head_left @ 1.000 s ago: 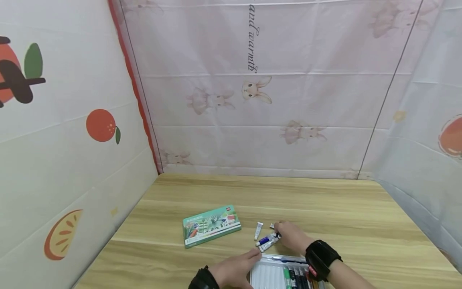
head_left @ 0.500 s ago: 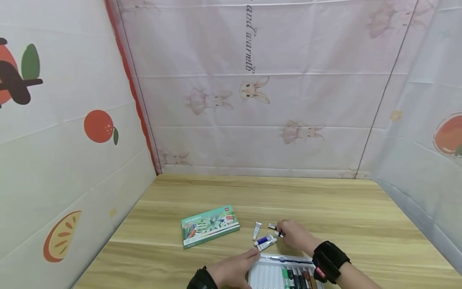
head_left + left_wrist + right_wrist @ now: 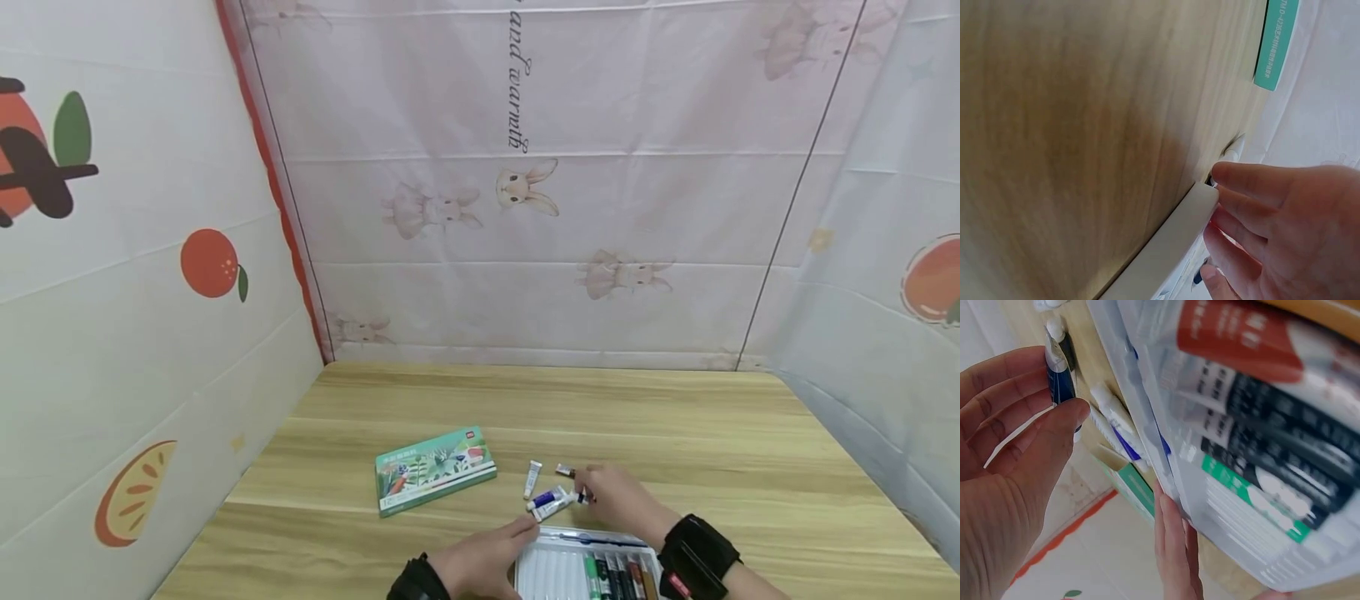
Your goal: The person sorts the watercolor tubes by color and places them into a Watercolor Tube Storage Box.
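Observation:
My right hand [image 3: 618, 500] pinches a dark blue paint tube [image 3: 1060, 381] between thumb and fingertips, just beyond the white plastic tray [image 3: 547, 571]. At the tray's far left corner, my left hand [image 3: 487, 557] rests with its fingers straight along the edge. Green, black and brown-red tubes lie side by side in the tray's right part; its left slots show bare. A thin paintbrush [image 3: 600, 542] lies along the far side. Loose beyond the tray are a purple-blue tube [image 3: 544, 499], a white tube [image 3: 532, 478] and a dark-ended tube [image 3: 566, 471].
A green printed paint box [image 3: 435, 471] lies flat on the wooden table [image 3: 315, 500], left of the loose tubes. Printed cloth walls [image 3: 465, 308] enclose the table at the back and on both sides.
My right hand has drawn the dark blue tube slightly right and toward me, so the dark-ended tube beyond shows more fully. My left hand stays at the tray's corner.

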`<action>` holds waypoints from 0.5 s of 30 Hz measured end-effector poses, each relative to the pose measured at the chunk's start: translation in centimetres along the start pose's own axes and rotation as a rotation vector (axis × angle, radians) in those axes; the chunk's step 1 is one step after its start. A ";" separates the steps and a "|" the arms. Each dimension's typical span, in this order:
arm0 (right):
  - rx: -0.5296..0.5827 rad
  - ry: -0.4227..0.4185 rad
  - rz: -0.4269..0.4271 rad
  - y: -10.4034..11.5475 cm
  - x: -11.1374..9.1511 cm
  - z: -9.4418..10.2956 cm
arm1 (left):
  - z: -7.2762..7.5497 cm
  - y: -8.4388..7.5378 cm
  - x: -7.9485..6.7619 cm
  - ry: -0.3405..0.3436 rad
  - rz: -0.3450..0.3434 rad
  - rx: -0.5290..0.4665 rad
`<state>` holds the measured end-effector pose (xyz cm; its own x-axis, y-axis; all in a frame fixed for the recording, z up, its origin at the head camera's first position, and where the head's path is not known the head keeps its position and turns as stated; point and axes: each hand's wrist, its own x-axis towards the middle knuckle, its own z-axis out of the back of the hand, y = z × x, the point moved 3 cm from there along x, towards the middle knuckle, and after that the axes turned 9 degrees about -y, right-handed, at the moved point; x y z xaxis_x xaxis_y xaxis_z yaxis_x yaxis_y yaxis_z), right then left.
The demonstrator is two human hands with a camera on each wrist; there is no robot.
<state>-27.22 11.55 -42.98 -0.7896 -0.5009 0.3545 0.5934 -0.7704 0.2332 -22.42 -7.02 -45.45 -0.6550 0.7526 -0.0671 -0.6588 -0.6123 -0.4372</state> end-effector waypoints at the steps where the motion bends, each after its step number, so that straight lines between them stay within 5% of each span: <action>1: 0.006 0.011 -0.002 0.1 -0.1 0.0 | 0.0 0.0 0.0 0.000 0.000 -0.001; 15: 0.082 0.106 -0.027 2.3 -1.2 0.8 | 0.2 -0.2 -0.2 -0.014 -0.024 0.024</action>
<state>-24.76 10.67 -42.09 -0.8149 -0.5226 0.2506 0.5791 -0.7515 0.3162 -22.28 -7.09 -45.18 -0.6438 0.7639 -0.0446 -0.6830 -0.6000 -0.4166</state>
